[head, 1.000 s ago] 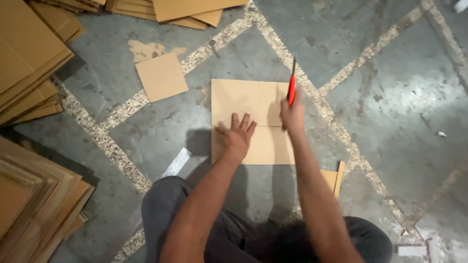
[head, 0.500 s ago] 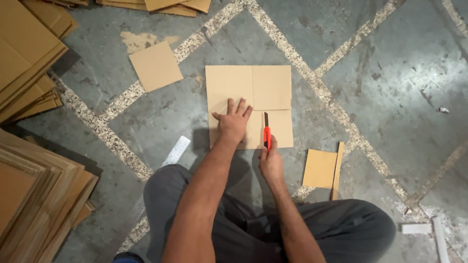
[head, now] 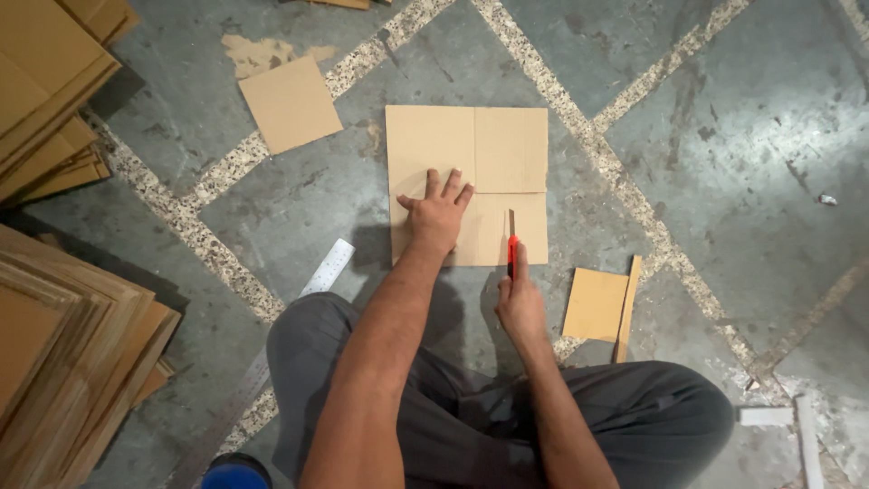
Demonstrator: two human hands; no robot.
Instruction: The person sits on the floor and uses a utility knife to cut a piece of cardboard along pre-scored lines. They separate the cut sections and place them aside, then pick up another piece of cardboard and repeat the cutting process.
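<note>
Left hand (head: 437, 215) pins cardboard sheet (head: 466, 149); right hand (head: 519, 306) grips red cutter (head: 511, 254).

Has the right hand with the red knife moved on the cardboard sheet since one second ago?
Yes. The right hand with the red knife came from the cardboard sheet's far edge to its near edge, toward the person.

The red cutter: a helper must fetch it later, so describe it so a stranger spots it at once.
On the grey floor, find the square cardboard sheet under the left hand. At its near edge, the right hand holds the red cutter, blade on the sheet. It is the only red thing among brown cardboard.
</note>
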